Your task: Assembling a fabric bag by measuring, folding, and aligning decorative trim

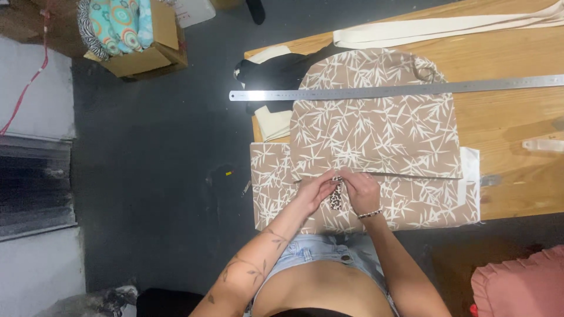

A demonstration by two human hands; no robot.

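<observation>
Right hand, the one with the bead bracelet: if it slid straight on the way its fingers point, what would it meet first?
The right hand points left along the tan leaf-print fabric panel; it would probably meet the left hand first, nearly touching over the small leopard-print strip.

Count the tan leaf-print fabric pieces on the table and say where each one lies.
2. The rounded tan leaf-print piece lies on top, under the steel ruler. The rectangular tan leaf-print piece lies beneath it at the near edge, under both hands. More may be hidden underneath.
</observation>
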